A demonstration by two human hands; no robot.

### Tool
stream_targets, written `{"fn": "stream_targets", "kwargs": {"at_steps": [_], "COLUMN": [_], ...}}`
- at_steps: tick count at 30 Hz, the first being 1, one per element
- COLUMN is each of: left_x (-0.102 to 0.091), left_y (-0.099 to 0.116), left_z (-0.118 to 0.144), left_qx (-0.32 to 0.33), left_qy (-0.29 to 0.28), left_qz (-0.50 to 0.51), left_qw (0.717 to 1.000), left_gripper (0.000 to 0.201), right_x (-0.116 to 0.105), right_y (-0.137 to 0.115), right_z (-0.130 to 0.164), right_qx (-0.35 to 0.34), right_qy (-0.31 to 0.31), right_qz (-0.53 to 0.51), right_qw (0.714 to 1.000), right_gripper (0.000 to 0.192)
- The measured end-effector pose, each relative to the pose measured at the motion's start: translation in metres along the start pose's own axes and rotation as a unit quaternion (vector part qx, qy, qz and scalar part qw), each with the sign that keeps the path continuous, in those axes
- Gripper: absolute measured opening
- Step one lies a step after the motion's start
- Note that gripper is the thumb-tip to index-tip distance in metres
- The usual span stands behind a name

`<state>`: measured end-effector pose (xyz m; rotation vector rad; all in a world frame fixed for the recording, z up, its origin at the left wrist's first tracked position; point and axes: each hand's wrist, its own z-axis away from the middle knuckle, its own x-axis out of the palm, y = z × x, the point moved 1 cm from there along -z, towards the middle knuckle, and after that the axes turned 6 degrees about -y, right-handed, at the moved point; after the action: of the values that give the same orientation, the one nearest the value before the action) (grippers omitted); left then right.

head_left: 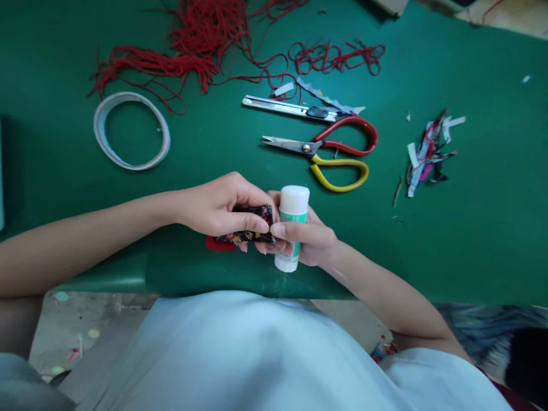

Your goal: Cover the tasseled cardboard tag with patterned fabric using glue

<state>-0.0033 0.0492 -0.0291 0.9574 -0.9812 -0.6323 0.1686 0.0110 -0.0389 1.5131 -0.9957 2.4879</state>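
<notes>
My left hand [233,208] is closed on a small black floral-patterned piece [252,227], its thumb lying along the top. A bit of red [220,244] shows below that piece; what it belongs to I cannot make out. In my right hand [310,237] a white and green glue stick [294,220] stands upright, held in the palm with its white cap end up. The right thumb reaches across it and touches the edge of the floral piece. Both hands meet near the table's front edge, and the fingers beneath are partly hidden.
Scissors [306,148] with red and yellow handles lie ahead of my hands, beside a utility knife [291,108]. A tape roll [97,128] lies left. Red cords [205,34] spread behind; scraps [423,157] are piled right on the green table [483,240].
</notes>
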Motion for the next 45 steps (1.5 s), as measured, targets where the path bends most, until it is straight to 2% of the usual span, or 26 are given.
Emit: {"fn": "stream_targets", "kwargs": {"at_steps": [5,11,13,18,26,31,35,39,45], "left_x": [0.0009,0.0001,0.0002,0.0000,-0.0012,0.0007,0.0015,0.0014,0.0023], "left_y": [0.0012,0.0008,0.0000,-0.0009,-0.0001,-0.0005,-0.0006,-0.0012,0.0014], "left_z": [-0.0003,-0.0001,0.0003,0.0008,0.0006,0.0012,0.0008,0.0005,-0.0024], "left_qx": [0.000,0.005,-0.001,0.003,-0.007,-0.013,-0.010,-0.010,-0.017], "left_qy": [0.001,0.004,0.003,0.007,0.009,0.017,0.029,0.043,0.048], "left_qz": [-0.012,-0.011,-0.005,0.015,0.028,0.035,-0.004,-0.045,-0.003], "left_qw": [1.000,1.000,1.000,1.000,1.000,0.999,1.000,0.998,0.999], "left_gripper": [0.012,0.012,0.013,0.017,0.018,0.018,0.014,0.013,0.010], "right_x": [0.0043,0.0025,0.0007,-0.0009,-0.0017,-0.0015,-0.0021,-0.0015,-0.0011], "right_y": [0.0003,0.0010,0.0016,0.0029,0.0058,0.0043,0.0012,0.0013,-0.0026], "right_z": [0.0012,0.0024,0.0021,-0.0003,-0.0007,0.0004,0.0043,0.0066,0.0063], "right_qx": [-0.027,-0.091,-0.086,-0.036,-0.053,-0.059,-0.051,-0.056,-0.085], "right_qy": [0.056,0.082,0.075,-0.013,-0.026,0.012,0.055,0.072,0.101], "right_qz": [0.081,0.145,0.124,-0.035,-0.050,0.017,0.095,0.120,0.144], "right_qw": [0.995,0.982,0.986,0.999,0.997,0.998,0.993,0.989,0.981], "right_gripper": [0.039,0.032,0.033,0.029,0.024,0.031,0.034,0.034,0.028]}}
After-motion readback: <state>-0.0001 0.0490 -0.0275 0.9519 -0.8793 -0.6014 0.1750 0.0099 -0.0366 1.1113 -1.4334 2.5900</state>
